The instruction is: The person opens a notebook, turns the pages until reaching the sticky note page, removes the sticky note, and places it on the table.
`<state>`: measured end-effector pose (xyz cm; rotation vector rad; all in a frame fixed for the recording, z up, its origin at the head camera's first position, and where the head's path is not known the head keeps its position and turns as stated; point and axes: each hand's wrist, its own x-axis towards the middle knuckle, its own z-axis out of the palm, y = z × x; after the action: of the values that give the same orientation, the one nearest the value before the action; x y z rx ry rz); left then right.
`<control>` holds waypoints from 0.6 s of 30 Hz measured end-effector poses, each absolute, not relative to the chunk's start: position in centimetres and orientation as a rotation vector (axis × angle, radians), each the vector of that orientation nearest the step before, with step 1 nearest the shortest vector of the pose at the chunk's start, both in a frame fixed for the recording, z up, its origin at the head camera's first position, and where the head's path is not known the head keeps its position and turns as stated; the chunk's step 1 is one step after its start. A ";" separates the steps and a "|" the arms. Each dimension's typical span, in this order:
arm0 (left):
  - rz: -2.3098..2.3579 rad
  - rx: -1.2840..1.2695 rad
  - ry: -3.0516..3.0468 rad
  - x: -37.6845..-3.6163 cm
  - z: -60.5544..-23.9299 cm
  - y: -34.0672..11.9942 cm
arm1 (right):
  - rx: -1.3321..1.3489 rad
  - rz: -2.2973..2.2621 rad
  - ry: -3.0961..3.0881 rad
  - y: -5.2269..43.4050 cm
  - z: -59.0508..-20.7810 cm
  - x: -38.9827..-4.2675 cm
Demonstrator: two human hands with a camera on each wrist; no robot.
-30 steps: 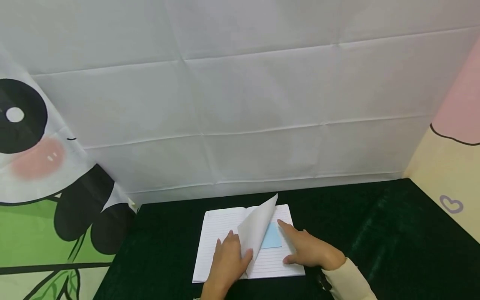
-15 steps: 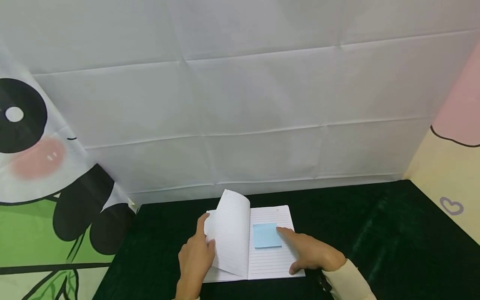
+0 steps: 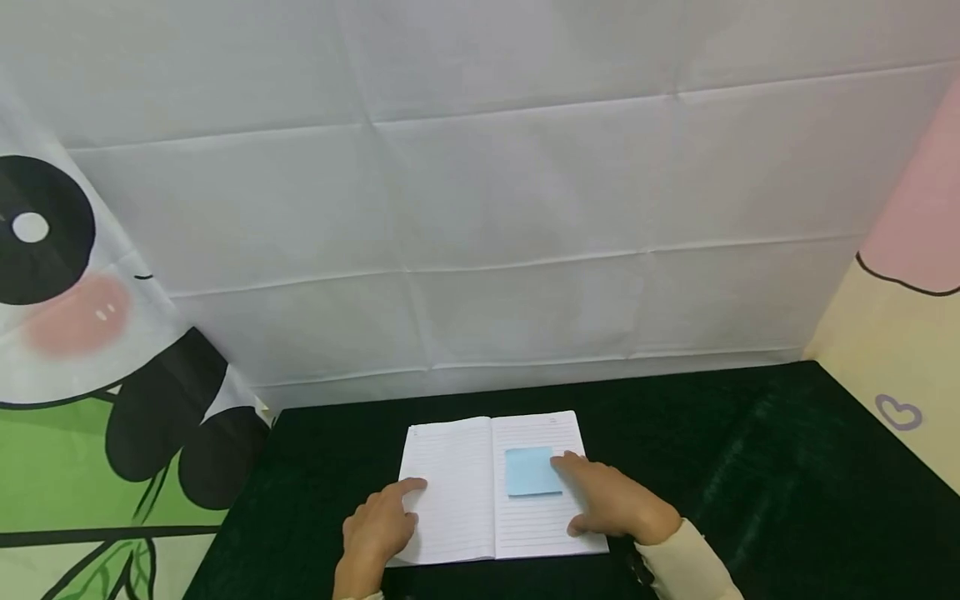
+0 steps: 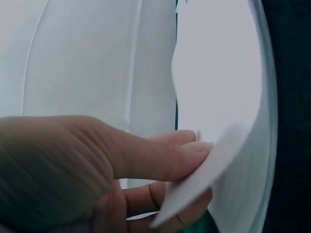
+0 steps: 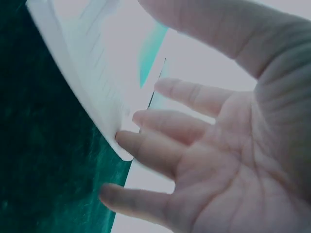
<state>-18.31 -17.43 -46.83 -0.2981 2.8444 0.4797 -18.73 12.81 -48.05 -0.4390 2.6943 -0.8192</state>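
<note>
An open lined notebook (image 3: 457,450) lies on the dark green cloth. My left hand (image 3: 380,523) is at its left edge, index finger over the left page. In the left wrist view, my left hand (image 4: 146,160) has a page (image 4: 218,73) between thumb and fingers, its corner curling up. In the head view that side looks nearly flat. A light blue sticky note (image 3: 531,472) lies on the right page. My right hand (image 3: 613,500) rests on that page's right side, index fingertip at the note's edge. The right wrist view shows my right hand (image 5: 204,145) with fingers spread and palm bare.
Dark green cloth (image 3: 720,450) covers the table around the notebook. A white cloth wall (image 3: 525,208) stands behind it. Printed panels with a cartoon face (image 3: 67,275) at the left and a heart (image 3: 900,412) at the right flank the table.
My left hand has swept left with the raised page, which now lies over the left side. The blue note, partly covered before, is fully uncovered. My right hand has stayed nearly in place.
</note>
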 end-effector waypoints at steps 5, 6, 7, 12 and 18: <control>0.497 -0.280 2.939 -18.4 -47.7 -17.1 | -0.449 -0.807 2.874 10.7 -48.2 -18.4; 0.503 -0.276 2.961 -18.4 -47.9 -17.1 | -0.467 -0.807 2.905 10.0 -48.2 -18.4; 0.504 -0.271 2.980 -18.4 -48.1 -17.0 | -0.493 -0.812 2.930 9.4 -48.2 -18.4; 0.536 -0.246 2.983 -18.4 -48.7 -16.7 | -0.635 -0.796 3.047 6.5 -48.2 -18.6; 0.606 -0.223 2.951 -18.3 -48.5 -16.3 | -0.591 -0.852 3.172 4.5 -48.8 -19.0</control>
<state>-18.27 -16.27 -48.51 -0.2227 2.9514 0.6061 -18.99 4.55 -48.77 -0.5909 3.1723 -0.8516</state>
